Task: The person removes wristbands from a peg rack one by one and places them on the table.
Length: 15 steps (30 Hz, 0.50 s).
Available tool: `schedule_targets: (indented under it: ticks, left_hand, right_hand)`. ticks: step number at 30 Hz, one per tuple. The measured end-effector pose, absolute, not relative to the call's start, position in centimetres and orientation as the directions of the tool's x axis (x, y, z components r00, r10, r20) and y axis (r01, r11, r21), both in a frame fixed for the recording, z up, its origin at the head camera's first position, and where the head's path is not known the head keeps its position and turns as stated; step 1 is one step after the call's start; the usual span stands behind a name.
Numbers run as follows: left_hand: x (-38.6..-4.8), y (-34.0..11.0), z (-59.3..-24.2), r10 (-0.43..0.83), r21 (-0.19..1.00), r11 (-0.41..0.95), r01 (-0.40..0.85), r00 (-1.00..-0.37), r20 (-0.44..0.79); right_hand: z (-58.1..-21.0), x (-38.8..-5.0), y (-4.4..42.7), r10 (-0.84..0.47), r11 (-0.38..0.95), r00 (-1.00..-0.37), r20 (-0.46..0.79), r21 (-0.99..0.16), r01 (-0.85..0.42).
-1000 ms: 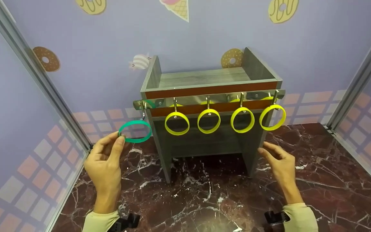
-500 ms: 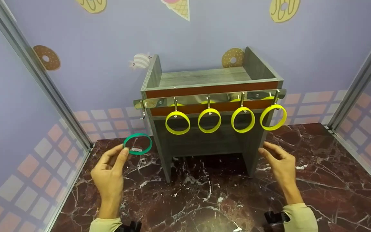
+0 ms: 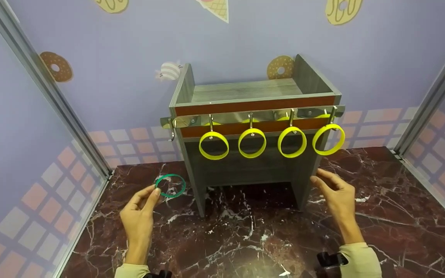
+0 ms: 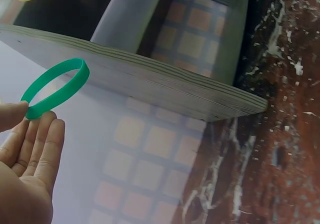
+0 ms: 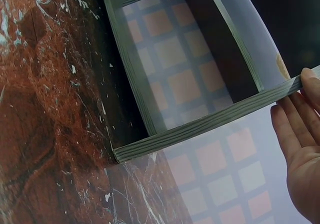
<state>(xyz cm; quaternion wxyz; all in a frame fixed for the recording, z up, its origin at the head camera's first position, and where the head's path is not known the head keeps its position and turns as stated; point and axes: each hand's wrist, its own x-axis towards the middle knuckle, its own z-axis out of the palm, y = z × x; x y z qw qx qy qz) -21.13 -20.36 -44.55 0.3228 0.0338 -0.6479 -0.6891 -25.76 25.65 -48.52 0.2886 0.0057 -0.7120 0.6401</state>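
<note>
Between thumb and fingertips my left hand [image 3: 139, 216] pinches a green wristband [image 3: 171, 186], held in the air left of the grey wooden rack [image 3: 245, 101]. The left wrist view also shows the green wristband [image 4: 60, 86], gripped at its near end. My right hand [image 3: 336, 193] pinches the front edge of the rack's right side panel, thumb on one side and fingers on the other. Several yellow wristbands [image 3: 214, 157] hang from hooks on the metal rail [image 3: 230, 117]. At the rail's left end, the hook [image 3: 172, 131] carries no band.
The rack stands on a dark red marbled tabletop [image 3: 238, 239]. Behind it rises a lilac wall [image 3: 230, 46] with sweets printed on it. Metal corner posts [image 3: 48, 85] join side walls at left and right.
The green wristband has come away from the left hook. My left hand has carried it down and slightly right, toward the tabletop. My right hand stays on the side panel.
</note>
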Motion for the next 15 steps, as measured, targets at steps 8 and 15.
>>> schedule_targets:
  ticks: [8, 15]
  left_hand:
    - [-21.5, -20.8, -46.7, -0.486, 0.962, 0.064, 0.266, -0.834, 0.263]
    - [-21.6, -21.2, -48.4, -0.477, 0.973, 0.125, 0.194, -0.848, 0.231]
  right_hand:
    - [-48.3, -25.7, 25.6, 0.35, 0.161, -0.837, 0.421, -0.907, -0.389]
    - [-48.3, -25.5, 25.6, 0.342, 0.153, -0.845, 0.412, -0.911, -0.382]
